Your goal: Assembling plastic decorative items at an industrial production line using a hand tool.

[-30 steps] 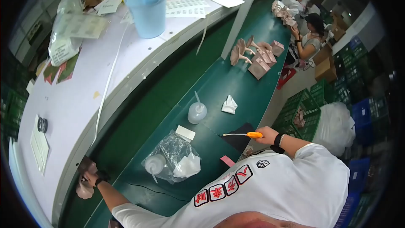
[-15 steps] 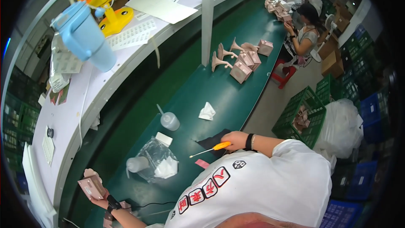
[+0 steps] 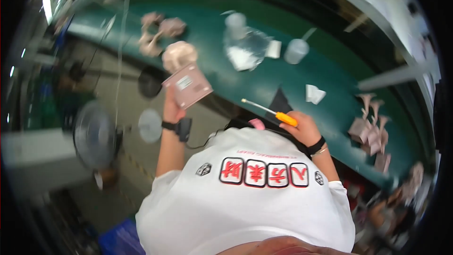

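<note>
Your left hand (image 3: 172, 107) grasps the box end of a pink flared piece (image 3: 189, 86), and your right hand (image 3: 303, 127) is closed around the orange handle of a screwdriver-like tool (image 3: 286, 119). The piece is held in front of you on the left, by the near edge of the green surface (image 3: 203, 47); whether any part of it rests there cannot be told. Note the governing relation: the piece lies left and slightly far of your right hand, and the tool's shaft points left and slightly far, roughly at the right side of the box, with its tip well short of contact. The long axis of the piece runs from the box, near, to the flared end, far and slightly left, so it crosses the line of the shaft. Your left hand is the nearer one. Compared with the frame half a second ago, your view has turned, the piece has come in from the far left beside your torso, your hands are closer together, and the box's labelled face shows larger.
</note>
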`<state>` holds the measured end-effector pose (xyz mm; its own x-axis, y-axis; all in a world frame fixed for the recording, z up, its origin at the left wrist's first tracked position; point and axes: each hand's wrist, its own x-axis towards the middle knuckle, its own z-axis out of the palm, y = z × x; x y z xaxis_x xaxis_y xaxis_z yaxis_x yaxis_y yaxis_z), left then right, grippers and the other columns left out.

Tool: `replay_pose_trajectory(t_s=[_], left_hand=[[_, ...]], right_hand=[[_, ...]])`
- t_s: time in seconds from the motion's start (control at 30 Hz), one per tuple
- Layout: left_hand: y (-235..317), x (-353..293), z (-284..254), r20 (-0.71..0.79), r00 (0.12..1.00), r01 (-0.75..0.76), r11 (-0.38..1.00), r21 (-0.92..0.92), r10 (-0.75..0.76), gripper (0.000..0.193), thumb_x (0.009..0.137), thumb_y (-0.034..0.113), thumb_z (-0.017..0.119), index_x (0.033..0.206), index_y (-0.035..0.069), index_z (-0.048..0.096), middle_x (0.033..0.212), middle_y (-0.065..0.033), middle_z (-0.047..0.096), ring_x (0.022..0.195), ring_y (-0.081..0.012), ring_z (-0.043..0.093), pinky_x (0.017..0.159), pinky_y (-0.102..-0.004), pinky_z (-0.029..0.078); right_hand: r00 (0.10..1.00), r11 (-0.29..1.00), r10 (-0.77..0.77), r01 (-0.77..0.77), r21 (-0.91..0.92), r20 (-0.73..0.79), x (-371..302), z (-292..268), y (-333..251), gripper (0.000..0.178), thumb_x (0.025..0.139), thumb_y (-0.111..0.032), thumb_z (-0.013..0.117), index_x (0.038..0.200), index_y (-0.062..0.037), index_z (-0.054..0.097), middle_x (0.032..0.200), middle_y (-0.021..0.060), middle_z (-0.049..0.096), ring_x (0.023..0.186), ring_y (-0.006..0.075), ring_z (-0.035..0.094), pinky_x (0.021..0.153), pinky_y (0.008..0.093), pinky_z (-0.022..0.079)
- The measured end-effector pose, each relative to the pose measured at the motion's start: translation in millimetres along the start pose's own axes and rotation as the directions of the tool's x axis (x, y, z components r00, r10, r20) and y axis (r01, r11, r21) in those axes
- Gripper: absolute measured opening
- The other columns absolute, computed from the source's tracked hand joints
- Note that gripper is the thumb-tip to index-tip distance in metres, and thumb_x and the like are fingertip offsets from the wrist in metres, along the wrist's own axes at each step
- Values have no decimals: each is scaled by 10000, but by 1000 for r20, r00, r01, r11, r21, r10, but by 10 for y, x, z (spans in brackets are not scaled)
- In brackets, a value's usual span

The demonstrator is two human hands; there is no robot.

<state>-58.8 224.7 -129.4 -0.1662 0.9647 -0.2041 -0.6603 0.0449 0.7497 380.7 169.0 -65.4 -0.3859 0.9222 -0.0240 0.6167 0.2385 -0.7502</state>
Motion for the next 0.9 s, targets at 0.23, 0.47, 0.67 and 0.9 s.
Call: replay_pose_trajectory(t_s=[0.23, 0.47, 0.67, 0.9], left_hand=[[-313, -1747, 151, -328, 929, -37, 925, 378, 172, 408, 919, 269, 684, 1234, 25, 591, 1240, -90, 611, 1102, -252, 612, 911, -397, 515], [-330, -2758, 245, -67, 823, 119, -56, 991, 564, 464, 741, 264, 813, 1123, 56, 650, 1151, -73, 639, 1064, -230, 620, 875, -384, 512], [53, -3036, 47, 55, 989, -10, -302, 953, 138, 544, 705, 264, 816, 1184, 75, 639, 1179, -87, 637, 1104, -228, 615, 918, -398, 505], [-98, -3281, -310, -172, 939, 343, 783, 519, -298, 459, 806, 251, 741, 1217, 90, 617, 1154, -111, 630, 1052, -238, 619, 911, -393, 517]], right_hand=[[970, 965, -186, 210, -154, 156, -696, -179, -126, 319, 843, -316, 740, 902, -21, 634, 859, 170, 650, 765, 390, 625, 659, 429, 498], [943, 938, -174, 246, -245, 283, -981, -1, -244, 355, 854, -363, 720, 864, -24, 616, 808, 182, 641, 745, 391, 624, 647, 448, 489], [893, 947, -249, 305, -98, 374, -1062, 85, -393, 379, 843, -377, 731, 845, -16, 613, 769, 195, 634, 737, 393, 622, 655, 447, 484], [883, 963, -251, 270, 8, 397, -892, 153, -59, 393, 817, -362, 761, 846, 7, 632, 773, 212, 640, 737, 402, 616, 653, 440, 473]])
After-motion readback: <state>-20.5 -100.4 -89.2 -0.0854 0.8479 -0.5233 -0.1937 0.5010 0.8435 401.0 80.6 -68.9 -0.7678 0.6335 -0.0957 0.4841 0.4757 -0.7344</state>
